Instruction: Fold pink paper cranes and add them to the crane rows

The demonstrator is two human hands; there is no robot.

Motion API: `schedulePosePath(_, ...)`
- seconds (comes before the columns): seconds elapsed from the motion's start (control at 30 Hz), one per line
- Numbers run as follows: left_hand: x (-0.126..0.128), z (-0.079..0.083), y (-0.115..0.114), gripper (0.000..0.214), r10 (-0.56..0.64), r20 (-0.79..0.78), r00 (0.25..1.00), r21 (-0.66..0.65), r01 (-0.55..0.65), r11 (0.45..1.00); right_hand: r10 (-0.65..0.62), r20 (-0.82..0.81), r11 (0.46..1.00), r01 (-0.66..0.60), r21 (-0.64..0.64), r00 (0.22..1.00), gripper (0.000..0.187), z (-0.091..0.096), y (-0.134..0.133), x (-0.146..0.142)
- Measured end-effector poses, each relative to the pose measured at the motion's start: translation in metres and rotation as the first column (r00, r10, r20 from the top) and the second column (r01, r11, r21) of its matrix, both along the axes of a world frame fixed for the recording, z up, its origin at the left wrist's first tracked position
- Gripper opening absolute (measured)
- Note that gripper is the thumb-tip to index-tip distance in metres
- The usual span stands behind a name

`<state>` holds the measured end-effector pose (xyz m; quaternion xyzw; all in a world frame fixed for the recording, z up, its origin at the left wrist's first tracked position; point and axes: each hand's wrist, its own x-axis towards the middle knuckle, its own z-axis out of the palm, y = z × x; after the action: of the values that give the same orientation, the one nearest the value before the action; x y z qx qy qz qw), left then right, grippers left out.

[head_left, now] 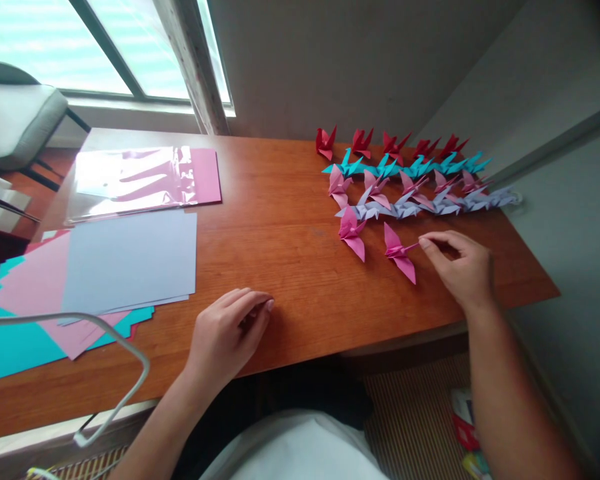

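My right hand [457, 263] pinches the thin pointed end of a bright pink paper crane [399, 252] between thumb and forefinger. The crane is at the table's right side with its wings spread. Just left of it rests a second bright pink crane [351, 233]. Behind these two stand rows of folded cranes: pale lavender [405, 208], light pink [377, 188], turquoise [385, 167] and, farthest back, red [363, 143]. My left hand [233, 323] rests near the table's front edge, fingers curled and thumb against forefinger, with nothing visible in it.
Pale blue-grey sheets [135, 260] overlap pink [35, 273] and turquoise sheets [15, 347] on the left. Behind them lies a clear plastic packet [130, 177] with pink paper. A white cable [140, 373] loops over the front left edge. A wall borders the right side.
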<state>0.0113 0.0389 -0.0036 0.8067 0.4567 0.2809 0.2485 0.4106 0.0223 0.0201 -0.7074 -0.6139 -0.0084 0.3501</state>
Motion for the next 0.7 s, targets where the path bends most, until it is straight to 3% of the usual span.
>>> schedulePosePath(0.7,0.001,0.001,0.000,0.016,-0.001,-0.007,1.000,0.002,0.001,1.000,0.169,0.059,0.977,-0.159,-0.143,0.984,0.012,0.023,0.005,0.017)
